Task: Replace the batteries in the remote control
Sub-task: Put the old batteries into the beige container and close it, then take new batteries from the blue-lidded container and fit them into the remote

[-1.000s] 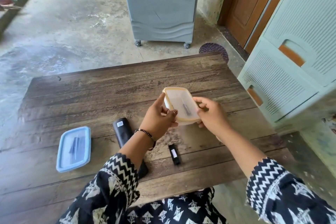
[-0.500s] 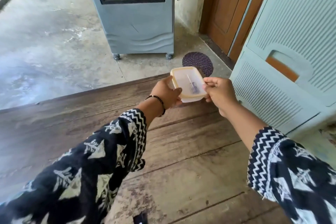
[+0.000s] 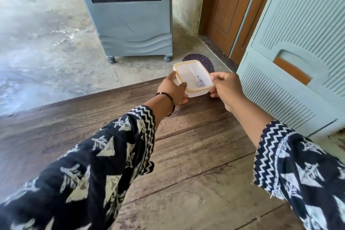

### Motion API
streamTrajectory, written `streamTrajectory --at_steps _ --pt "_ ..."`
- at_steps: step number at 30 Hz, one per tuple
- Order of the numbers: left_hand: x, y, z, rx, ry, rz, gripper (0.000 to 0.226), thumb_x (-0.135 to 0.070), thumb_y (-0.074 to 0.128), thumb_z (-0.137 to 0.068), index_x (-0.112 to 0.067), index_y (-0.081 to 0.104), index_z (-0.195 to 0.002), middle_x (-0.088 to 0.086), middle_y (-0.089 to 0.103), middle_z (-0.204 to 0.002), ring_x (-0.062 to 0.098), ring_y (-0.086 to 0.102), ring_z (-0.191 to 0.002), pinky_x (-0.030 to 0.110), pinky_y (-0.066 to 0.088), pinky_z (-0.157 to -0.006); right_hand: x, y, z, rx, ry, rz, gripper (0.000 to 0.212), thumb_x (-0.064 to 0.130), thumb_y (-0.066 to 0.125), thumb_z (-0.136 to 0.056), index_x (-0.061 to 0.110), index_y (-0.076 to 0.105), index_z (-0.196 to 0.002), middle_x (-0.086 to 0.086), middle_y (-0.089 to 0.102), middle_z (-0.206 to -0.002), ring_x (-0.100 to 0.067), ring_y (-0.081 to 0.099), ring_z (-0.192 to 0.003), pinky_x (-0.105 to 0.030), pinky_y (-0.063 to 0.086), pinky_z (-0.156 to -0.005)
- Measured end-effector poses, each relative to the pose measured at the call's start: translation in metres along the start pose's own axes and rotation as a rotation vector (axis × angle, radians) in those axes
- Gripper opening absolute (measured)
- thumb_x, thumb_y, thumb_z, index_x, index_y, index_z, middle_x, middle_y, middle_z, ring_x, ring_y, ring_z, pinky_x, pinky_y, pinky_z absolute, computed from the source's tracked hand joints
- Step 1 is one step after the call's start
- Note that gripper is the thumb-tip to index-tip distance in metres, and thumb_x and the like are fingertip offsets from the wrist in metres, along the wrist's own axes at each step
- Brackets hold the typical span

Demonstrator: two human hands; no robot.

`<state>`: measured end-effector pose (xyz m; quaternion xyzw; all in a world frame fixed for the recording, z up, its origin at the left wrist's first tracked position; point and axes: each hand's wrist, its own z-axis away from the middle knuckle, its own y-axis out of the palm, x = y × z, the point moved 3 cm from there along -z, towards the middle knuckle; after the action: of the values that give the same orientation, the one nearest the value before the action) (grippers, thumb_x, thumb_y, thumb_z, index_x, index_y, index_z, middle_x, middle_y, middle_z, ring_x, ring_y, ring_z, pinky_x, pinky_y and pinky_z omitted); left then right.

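A small clear box with a yellow-rimmed lid (image 3: 190, 73) sits at the far right corner of the wooden table (image 3: 186, 155). Dark batteries (image 3: 198, 82) show faintly through the lid. My left hand (image 3: 172, 90) grips the box's left side. My right hand (image 3: 225, 87) holds its right side, fingers pinching the lid's edge. Both arms stretch far forward. The remote control, its battery cover and the blue-lidded box are out of view.
A grey air cooler on wheels (image 3: 130, 15) stands on the concrete floor beyond the table. A round purple mat (image 3: 203, 59) lies behind the box. A pale green plastic drawer cabinet (image 3: 298, 52) stands close to the table's right edge, with a wooden door (image 3: 229, 5) behind.
Both hands carried the yellow-lidded box from the table's middle out to its far right corner. The view followed, so the remote and blue-lidded box left the frame.
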<state>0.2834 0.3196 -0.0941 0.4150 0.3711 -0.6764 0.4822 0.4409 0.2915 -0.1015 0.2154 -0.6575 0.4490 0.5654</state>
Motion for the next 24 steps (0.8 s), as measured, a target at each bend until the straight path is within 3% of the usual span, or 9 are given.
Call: streamTrajectory --at_steps 6,9,13,15,18,24 --pt "0.003 0.005 0.0 -0.012 -0.048 0.059 0.058 -0.02 0.045 -0.096 -0.02 0.017 -0.147 0.021 0.058 -0.123 0.018 0.057 -0.068 0.037 0.054 -0.079 0.005 0.0 0.004 -0.018 0.06 -0.044 0.02 0.017 0.047 -0.095 0.012 0.062 -0.107 -0.003 0.063 -0.073 -0.019 0.064 -0.065 -0.035 0.058 -0.064" --pt "0.006 -0.001 0.013 -0.115 -0.042 0.043 0.052 -0.028 0.045 -0.095 -0.007 0.029 -0.14 0.016 0.06 -0.108 0.021 0.059 -0.075 0.041 0.055 -0.084 0.002 -0.008 0.014 -0.106 0.081 -0.029 0.022 0.022 0.048 -0.094 0.014 0.061 -0.109 0.0 0.064 -0.084 -0.023 0.065 -0.081 -0.039 0.058 -0.069" --pt "0.023 -0.026 0.054 -0.207 0.057 0.033 0.018 -0.023 0.048 -0.093 -0.009 0.057 -0.101 0.002 0.061 -0.083 0.02 0.062 -0.076 0.044 0.055 -0.086 -0.008 -0.015 0.062 -0.235 0.044 -0.038 0.014 0.02 0.05 -0.089 0.021 0.063 -0.093 -0.004 0.069 -0.1 -0.024 0.064 -0.091 -0.051 0.054 -0.08" --pt "0.036 -0.04 0.08 -0.232 0.07 0.063 0.01 -0.019 0.05 -0.093 -0.013 0.058 -0.093 0.003 0.064 -0.085 0.022 0.063 -0.083 0.043 0.054 -0.088 -0.009 -0.011 0.093 -0.193 0.03 -0.053 0.018 0.017 0.049 -0.089 0.028 0.063 -0.083 0.001 0.069 -0.093 -0.021 0.064 -0.087 -0.051 0.054 -0.08" --pt "0.051 -0.06 0.122 -0.264 0.074 0.119 0.014 -0.014 0.05 -0.093 -0.007 0.061 -0.098 0.001 0.063 -0.082 0.019 0.062 -0.083 0.038 0.054 -0.085 -0.003 0.0 0.141 -0.103 -0.011 -0.106 0.027 0.012 0.049 -0.088 0.03 0.062 -0.073 0.007 0.066 -0.081 -0.014 0.06 -0.076 -0.05 0.054 -0.077" --pt "0.07 -0.098 0.216 -0.279 0.157 0.224 0.022 -0.006 0.047 -0.093 -0.02 0.06 -0.084 0.002 0.064 -0.086 0.017 0.062 -0.083 0.029 0.053 -0.077 0.021 0.027 0.236 0.077 -0.076 -0.073 0.025 0.011 0.049 -0.089 0.025 0.066 -0.077 0.007 0.067 -0.076 -0.012 0.06 -0.068 -0.047 0.054 -0.067"
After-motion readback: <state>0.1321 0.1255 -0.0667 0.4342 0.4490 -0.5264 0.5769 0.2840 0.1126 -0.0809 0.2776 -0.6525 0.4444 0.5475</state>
